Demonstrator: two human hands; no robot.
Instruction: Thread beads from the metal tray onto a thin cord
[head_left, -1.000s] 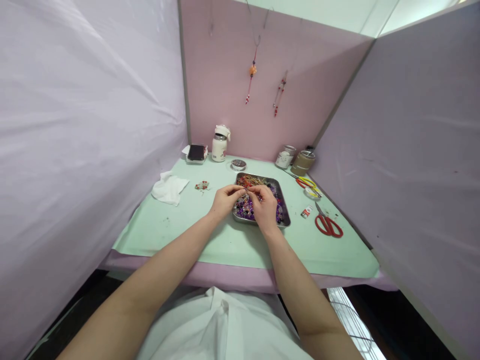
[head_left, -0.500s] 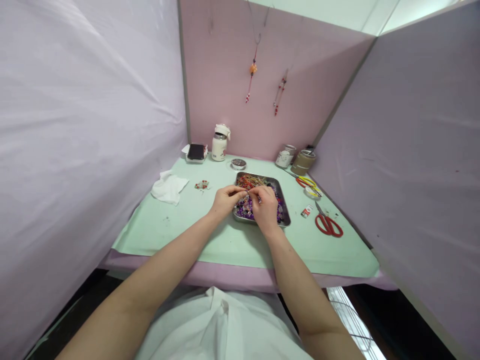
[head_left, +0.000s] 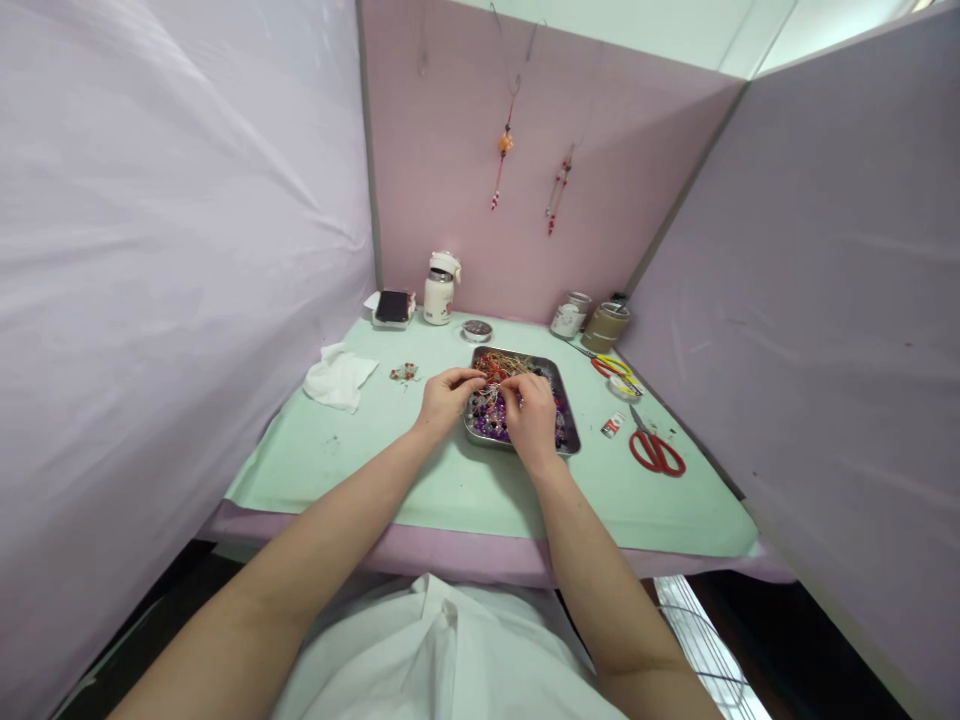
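While the bead tray (head_left: 571, 418) lies beneath | both hands (head_left: 531, 412) pinched narrow | anything held: too small to tell

Pale lilac sheeting (head_left: 180, 230) at left; pink back panel (head_left: 450, 180); mauve partition (head_left: 810, 300) at right; green-covered bench (head_left: 375, 470).

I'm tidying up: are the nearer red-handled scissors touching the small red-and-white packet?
Apart. The head view plainly shows green tabletop between the scissors and the packet.
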